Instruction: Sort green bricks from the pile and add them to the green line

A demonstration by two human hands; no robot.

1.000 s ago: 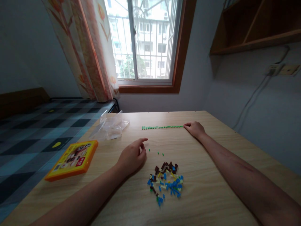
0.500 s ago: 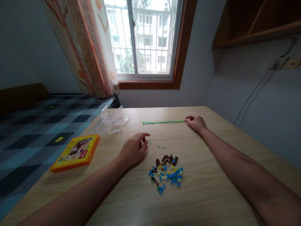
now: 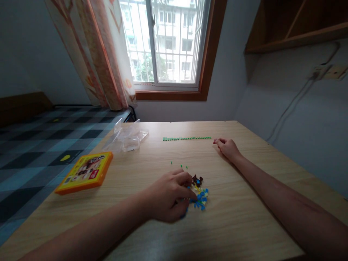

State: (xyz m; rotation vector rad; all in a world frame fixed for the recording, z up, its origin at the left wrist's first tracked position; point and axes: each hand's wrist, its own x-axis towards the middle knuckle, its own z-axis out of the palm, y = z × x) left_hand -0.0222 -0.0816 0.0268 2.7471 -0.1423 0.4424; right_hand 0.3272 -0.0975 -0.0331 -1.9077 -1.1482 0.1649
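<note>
A pile of tiny blue, brown and yellow bricks [image 3: 199, 192] lies on the wooden table [image 3: 244, 217]. My left hand [image 3: 171, 194] rests over the pile's left part, fingers curled down onto the bricks and hiding some of them. A straight row of small green bricks [image 3: 187, 138] runs across the far middle of the table. My right hand [image 3: 227, 148] lies just right of that row's end, fingers loosely curled, nothing visible in them. Three loose green bricks [image 3: 179, 165] lie between the row and the pile.
An orange-yellow box [image 3: 85, 172] lies at the table's left edge. A clear plastic container [image 3: 127, 137] sits behind it. A bed with a checked cover [image 3: 40, 145] stands left of the table. A window, a curtain and a wall shelf are beyond.
My left hand has moved right and toward me, from beside the loose green bricks onto the mixed pile. My right hand has barely moved at the end of the green row.
</note>
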